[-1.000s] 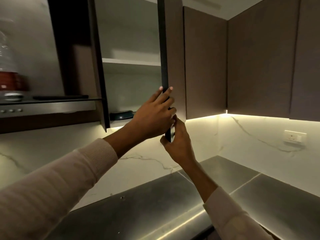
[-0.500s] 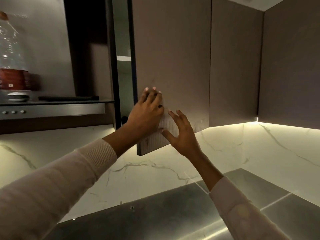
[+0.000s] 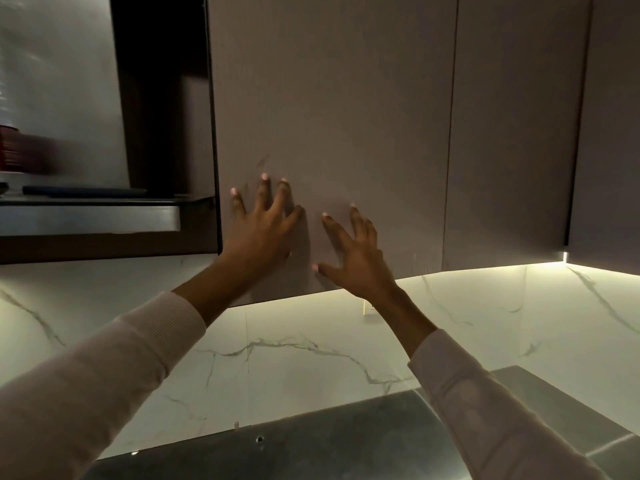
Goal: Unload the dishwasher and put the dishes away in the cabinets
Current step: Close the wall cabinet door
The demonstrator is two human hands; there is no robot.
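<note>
Flat against the closed cabinet door [image 3: 329, 116]: left hand [image 3: 263, 237], right hand [image 3: 358, 263] just beside, fingers [image 3: 262, 194] spread apart, gripping nothing; contents hidden.

Before you, the cabinet door [image 3: 329, 116] is matt, finely ribbed wood grain. The wall [image 3: 294, 358] is smooth, grey-veined white marble. The counter [image 3: 311, 452] is dull brushed metal. Your sleeves [image 3: 104, 375] are ribbed knit.

No text, label, brand, number or sign can be read here. The red container [image 3: 12, 147] on the shelf at the left edge is too blurred to show any print, and the cabinet door [image 3: 329, 116] shows only its fine ribbed surface
</note>
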